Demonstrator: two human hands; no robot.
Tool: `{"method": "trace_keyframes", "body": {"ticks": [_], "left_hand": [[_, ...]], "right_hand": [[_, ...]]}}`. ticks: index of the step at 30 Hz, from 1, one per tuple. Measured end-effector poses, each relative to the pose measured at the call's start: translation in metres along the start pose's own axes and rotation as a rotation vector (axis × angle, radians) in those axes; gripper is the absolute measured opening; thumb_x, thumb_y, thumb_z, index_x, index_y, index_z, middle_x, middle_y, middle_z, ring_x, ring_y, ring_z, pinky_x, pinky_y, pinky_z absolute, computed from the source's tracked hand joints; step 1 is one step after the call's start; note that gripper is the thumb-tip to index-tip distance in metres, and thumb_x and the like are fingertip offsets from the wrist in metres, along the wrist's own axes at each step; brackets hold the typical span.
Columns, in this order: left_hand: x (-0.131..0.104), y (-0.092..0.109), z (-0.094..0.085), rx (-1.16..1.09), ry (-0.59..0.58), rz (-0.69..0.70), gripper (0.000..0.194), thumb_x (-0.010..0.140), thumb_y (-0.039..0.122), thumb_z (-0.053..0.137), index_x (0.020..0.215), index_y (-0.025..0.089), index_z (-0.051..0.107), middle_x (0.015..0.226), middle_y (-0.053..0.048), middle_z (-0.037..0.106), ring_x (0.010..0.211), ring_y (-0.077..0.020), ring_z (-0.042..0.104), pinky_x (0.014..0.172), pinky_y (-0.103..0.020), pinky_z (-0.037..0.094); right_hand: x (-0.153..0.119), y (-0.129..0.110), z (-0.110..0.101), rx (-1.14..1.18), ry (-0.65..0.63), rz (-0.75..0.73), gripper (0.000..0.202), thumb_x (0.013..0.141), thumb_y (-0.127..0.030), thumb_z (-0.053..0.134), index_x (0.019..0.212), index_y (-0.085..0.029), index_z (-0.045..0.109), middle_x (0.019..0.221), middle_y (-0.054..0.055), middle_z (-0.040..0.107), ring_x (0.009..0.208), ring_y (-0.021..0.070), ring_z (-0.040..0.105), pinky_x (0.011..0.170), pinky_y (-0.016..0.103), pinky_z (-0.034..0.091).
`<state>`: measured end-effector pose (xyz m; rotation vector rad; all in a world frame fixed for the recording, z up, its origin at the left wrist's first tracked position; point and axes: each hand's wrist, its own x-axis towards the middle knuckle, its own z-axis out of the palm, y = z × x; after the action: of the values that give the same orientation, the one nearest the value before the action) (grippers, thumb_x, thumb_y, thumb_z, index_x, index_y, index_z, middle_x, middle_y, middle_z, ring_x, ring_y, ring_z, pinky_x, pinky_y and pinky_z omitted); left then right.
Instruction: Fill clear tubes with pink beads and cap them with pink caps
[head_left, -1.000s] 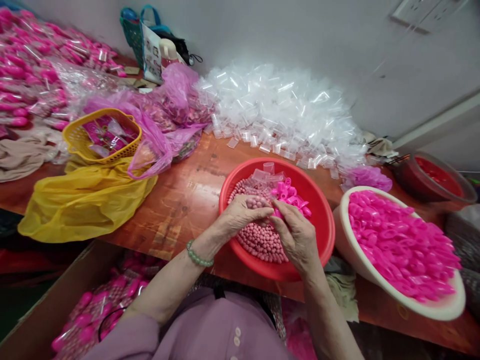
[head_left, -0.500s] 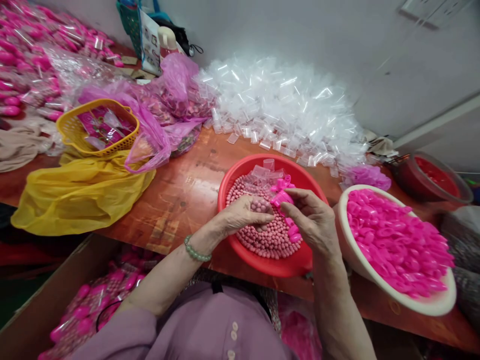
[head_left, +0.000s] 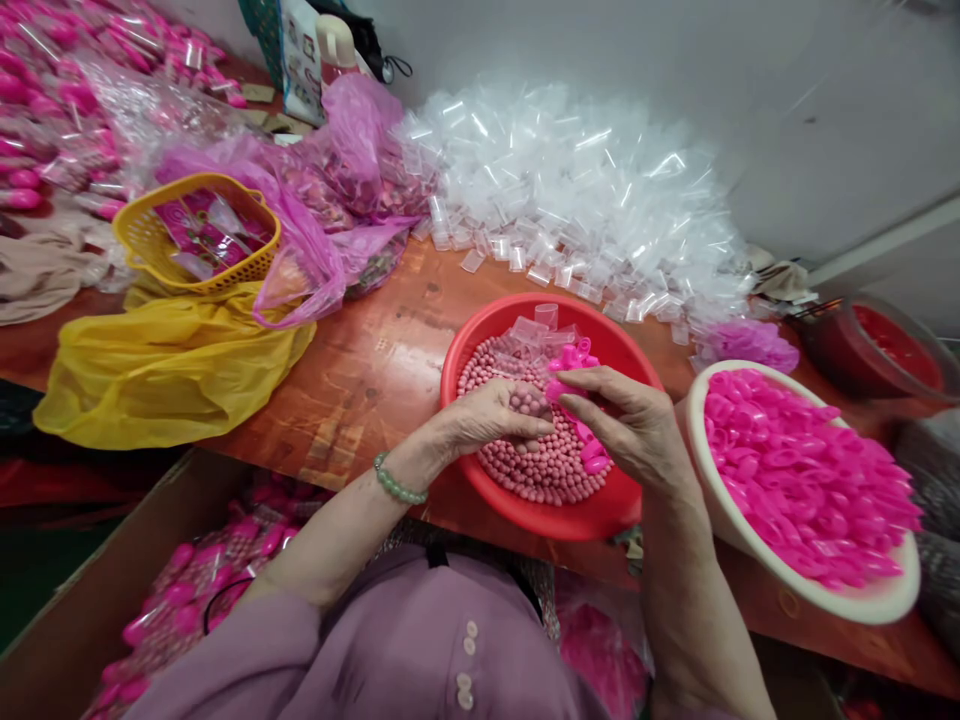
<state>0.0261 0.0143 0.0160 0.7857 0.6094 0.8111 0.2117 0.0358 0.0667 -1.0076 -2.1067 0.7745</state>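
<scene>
Over a red basin (head_left: 491, 495) my left hand (head_left: 487, 418) is closed around a clear plastic tube filled with pink beads (head_left: 529, 401). Close to the tube's open end, my right hand (head_left: 626, 415) pinches a bright pink plastic piece (head_left: 556, 389) between thumb and fingers. Dusty-pink beads (head_left: 532, 470) fill much of the basin. Empty clear tubes (head_left: 529, 335) lie on them toward the back. More bright pink pieces (head_left: 596, 458) rest on the beads, partly behind my right hand.
A white tub of bright pink parts (head_left: 802, 480) stands at right. Clear tubes (head_left: 577, 190) are heaped along the wall. At left are a yellow basket (head_left: 259, 268) and a yellow bag (head_left: 172, 375). A box of filled pink items (head_left: 202, 590) sits below the table edge.
My right hand has brought a bright pink piece from the small pile to the end of the bead-filled tube. My left hand keeps its hold. The whole view has shifted slightly.
</scene>
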Motion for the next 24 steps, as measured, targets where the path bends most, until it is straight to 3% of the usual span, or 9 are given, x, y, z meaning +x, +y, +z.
{"method": "trace_keyframes", "body": {"ticks": [3, 6, 9, 14, 24], "left_hand": [[0.000, 0.001, 0.000, -0.014, 0.014, 0.013, 0.037, 0.060, 0.031, 0.089, 0.076, 0.011, 0.062, 0.063, 0.004, 0.057, 0.055, -0.0056, 0.053, 0.056, -0.021, 0.046], [0.000, 0.001, 0.000, -0.009, 0.015, 0.035, 0.033, 0.060, 0.027, 0.088, 0.074, 0.011, 0.062, 0.061, 0.004, 0.056, 0.053, -0.0047, 0.051, 0.054, -0.020, 0.043], [0.000, 0.000, 0.000, -0.010, -0.002, 0.029, 0.032, 0.059, 0.023, 0.087, 0.074, 0.010, 0.062, 0.062, 0.004, 0.058, 0.055, -0.0051, 0.052, 0.056, -0.021, 0.042], [0.000, 0.000, -0.001, -0.041, -0.009, 0.042, 0.034, 0.061, 0.023, 0.087, 0.081, 0.012, 0.063, 0.066, 0.004, 0.057, 0.058, -0.0055, 0.051, 0.058, -0.022, 0.041], [0.000, -0.001, -0.002, -0.035, -0.042, 0.061, 0.037, 0.061, 0.030, 0.089, 0.078, 0.013, 0.061, 0.064, 0.005, 0.054, 0.058, -0.0061, 0.050, 0.058, -0.022, 0.042]], "right_hand": [[-0.003, 0.000, -0.012, -0.049, -0.057, -0.002, 0.019, 0.087, -0.027, 0.071, 0.104, -0.024, 0.077, 0.100, 0.005, 0.077, 0.091, 0.0199, 0.072, 0.086, 0.034, 0.057], [-0.003, 0.000, -0.015, -0.058, -0.013, 0.018, 0.021, 0.086, -0.027, 0.072, 0.106, -0.024, 0.077, 0.099, 0.005, 0.077, 0.091, 0.0200, 0.071, 0.086, 0.035, 0.057], [-0.001, 0.001, -0.007, -0.021, 0.067, 0.045, 0.022, 0.086, -0.030, 0.071, 0.107, -0.023, 0.076, 0.099, 0.006, 0.076, 0.089, 0.0202, 0.071, 0.082, 0.035, 0.057], [0.004, 0.002, 0.009, -0.003, 0.082, 0.028, 0.021, 0.086, -0.031, 0.071, 0.105, -0.023, 0.077, 0.097, 0.006, 0.077, 0.089, 0.0205, 0.071, 0.084, 0.037, 0.057], [0.008, 0.005, 0.020, 0.087, 0.073, 0.056, 0.020, 0.085, -0.031, 0.071, 0.103, -0.024, 0.077, 0.096, 0.004, 0.077, 0.087, 0.0189, 0.071, 0.083, 0.036, 0.058]]}}
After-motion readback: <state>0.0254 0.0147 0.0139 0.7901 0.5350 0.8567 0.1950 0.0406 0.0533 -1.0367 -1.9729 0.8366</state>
